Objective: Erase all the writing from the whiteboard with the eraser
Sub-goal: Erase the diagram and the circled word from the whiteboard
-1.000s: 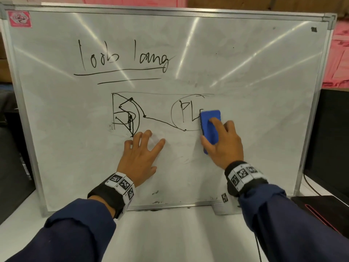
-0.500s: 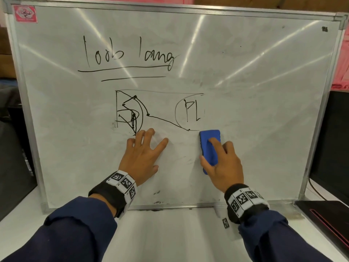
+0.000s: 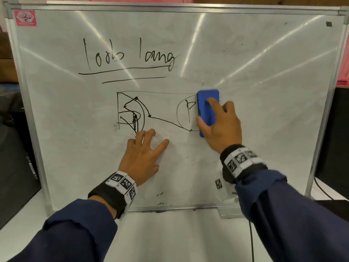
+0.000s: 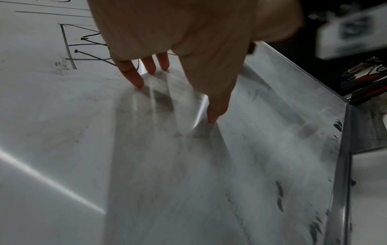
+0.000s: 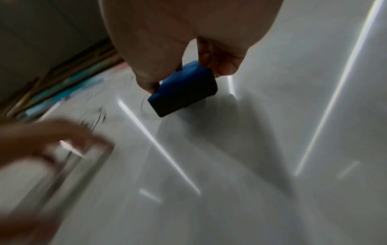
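A whiteboard [image 3: 264, 91] stands upright on a table, leaning back. Black writing "loob lang" [image 3: 128, 55] with two underlines sits at the upper left, and below it a scribbled box drawing [image 3: 132, 112] joins by a line to an oval with a "P" [image 3: 187, 112]. My right hand [image 3: 217, 121] grips a blue eraser [image 3: 207, 104] pressed flat on the oval's right side, covering it there. In the right wrist view the eraser [image 5: 184, 89] is pinched between thumb and fingers. My left hand [image 3: 143, 154] lies spread on the board just below the box drawing, fingertips [image 4: 138, 82] touching the surface.
Smudged marker traces [image 3: 160, 195] mark the board near its bottom frame [image 3: 170, 207]. A white tabletop [image 3: 170, 239] lies in front. Dark equipment [image 3: 340, 138] and a black cable [image 3: 251, 241] are at the right, a dark object [image 3: 13, 148] at the left.
My right hand carried the eraser down below the oval and then back up over its right side; the "L" beside the "P" no longer shows. The left hand stayed in place.
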